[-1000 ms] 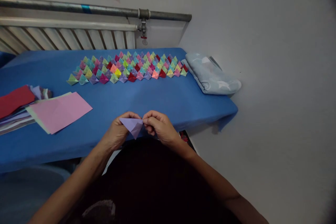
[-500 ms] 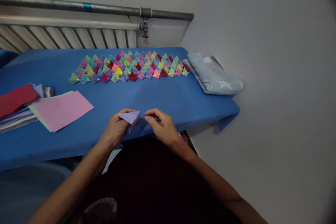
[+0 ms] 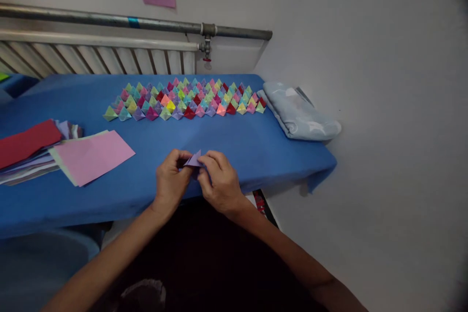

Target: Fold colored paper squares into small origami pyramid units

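A small folded piece of purple paper (image 3: 193,160) is held over the front part of the blue-covered table (image 3: 153,139). My left hand (image 3: 171,178) pinches its left side between thumb and fingers. On the other side, my right hand (image 3: 221,180) has its thumb and fingers closed on the right edge of the paper. Fingers cover much of the piece, so its lower folds are hidden. Beyond my hands, several rows of small folded paper boats (image 3: 188,111) in many colours stand close together.
To the left lie pink paper sheets (image 3: 97,156) beside a stack topped by red paper (image 3: 29,141). A folded light-blue cloth (image 3: 298,112) rests at the right end. Behind the table are a radiator (image 3: 109,58) and a pipe (image 3: 164,25). A blue tub (image 3: 47,263) stands below.
My right hand has closed on the purple paper, from which it was apart before. The paper has turned and now shows a smaller face. The view has tilted slightly upward.
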The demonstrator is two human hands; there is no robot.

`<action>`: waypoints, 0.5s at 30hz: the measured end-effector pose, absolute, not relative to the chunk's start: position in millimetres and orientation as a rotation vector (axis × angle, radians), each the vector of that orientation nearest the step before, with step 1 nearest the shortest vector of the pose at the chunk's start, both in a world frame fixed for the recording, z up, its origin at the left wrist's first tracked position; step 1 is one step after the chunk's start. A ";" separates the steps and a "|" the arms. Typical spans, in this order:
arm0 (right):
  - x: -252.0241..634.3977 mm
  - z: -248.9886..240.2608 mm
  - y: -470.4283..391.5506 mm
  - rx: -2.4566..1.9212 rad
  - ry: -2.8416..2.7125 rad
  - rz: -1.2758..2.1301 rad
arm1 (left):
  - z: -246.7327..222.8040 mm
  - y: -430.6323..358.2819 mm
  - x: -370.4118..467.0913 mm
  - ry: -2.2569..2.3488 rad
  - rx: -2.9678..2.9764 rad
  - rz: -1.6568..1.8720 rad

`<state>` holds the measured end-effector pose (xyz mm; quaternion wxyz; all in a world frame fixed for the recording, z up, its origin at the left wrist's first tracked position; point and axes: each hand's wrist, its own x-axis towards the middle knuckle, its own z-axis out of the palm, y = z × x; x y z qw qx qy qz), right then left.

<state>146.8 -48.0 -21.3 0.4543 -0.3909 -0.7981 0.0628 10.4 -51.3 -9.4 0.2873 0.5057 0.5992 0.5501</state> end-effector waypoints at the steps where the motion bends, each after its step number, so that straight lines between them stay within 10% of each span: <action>1: 147.4 -21.8 -46.3 -0.976 -1.965 0.126 | -10.1 -50.8 11.8 1.611 1.406 1.496; 15: 153.6 -24.3 -38.7 -0.929 -1.932 -0.016 | -14.3 -51.5 18.9 1.523 1.965 1.769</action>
